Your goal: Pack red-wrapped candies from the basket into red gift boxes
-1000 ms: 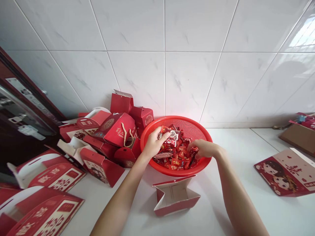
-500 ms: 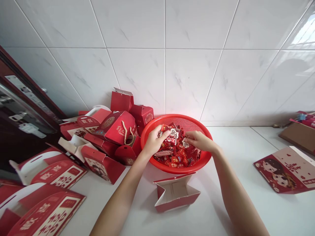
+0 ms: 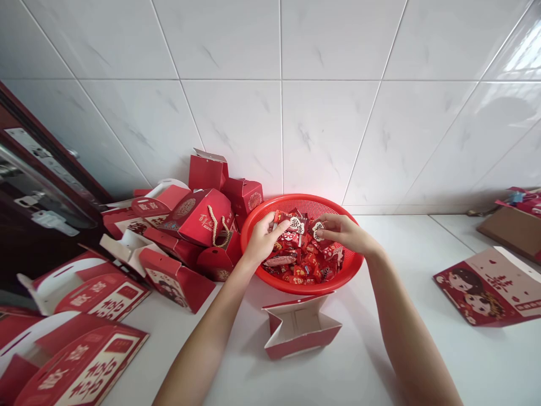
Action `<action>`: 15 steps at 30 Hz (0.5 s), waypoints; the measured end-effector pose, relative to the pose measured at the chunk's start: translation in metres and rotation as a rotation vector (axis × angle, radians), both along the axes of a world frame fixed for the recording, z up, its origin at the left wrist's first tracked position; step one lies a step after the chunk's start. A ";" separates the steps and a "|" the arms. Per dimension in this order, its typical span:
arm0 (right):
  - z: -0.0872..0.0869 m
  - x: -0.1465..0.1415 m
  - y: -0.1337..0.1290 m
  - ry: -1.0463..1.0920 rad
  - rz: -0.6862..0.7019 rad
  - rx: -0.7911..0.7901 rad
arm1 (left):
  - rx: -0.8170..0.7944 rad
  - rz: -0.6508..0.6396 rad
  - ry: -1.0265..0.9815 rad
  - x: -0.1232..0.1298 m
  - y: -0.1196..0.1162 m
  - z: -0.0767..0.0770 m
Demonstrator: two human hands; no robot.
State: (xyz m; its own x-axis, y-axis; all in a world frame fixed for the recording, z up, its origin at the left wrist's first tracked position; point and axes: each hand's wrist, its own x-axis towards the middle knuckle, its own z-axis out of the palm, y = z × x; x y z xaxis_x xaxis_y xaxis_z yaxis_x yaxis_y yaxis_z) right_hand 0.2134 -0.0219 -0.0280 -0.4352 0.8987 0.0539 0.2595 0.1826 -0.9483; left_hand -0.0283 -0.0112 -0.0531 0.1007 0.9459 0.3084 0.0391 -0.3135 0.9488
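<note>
A round red plastic basket (image 3: 302, 291) holds a heap of wrapped candies (image 3: 310, 265), mostly in red wrappers. Over its left part, my left hand (image 3: 262, 239) is closed on wrapped candies (image 3: 297, 224), one showing a pale patch with dark characters. My right hand (image 3: 344, 232) pinches a dark red wrapped candy (image 3: 316, 228) with a similar pale patch, above the basket's right side. In front of the basket stands a small red paper box (image 3: 302, 345), its top open and its pale inside showing.
Several red gift boxes (image 3: 203, 217) pile up at the left, some with rope handles. Larger red boxes (image 3: 93, 361) stand at the near left. On the right lie a box printed with cartoon faces (image 3: 486, 287) and a brown cardboard box (image 3: 509, 234). A tiled wall (image 3: 325, 113) rises behind.
My right hand has lifted slightly out of the heap with a candy now plainly visible in its fingers. The left hand stays nearly in place, still holding candies.
</note>
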 end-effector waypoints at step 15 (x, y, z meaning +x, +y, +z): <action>-0.001 -0.001 -0.001 -0.822 0.158 -0.065 | 0.017 -0.010 -0.010 0.002 -0.003 0.007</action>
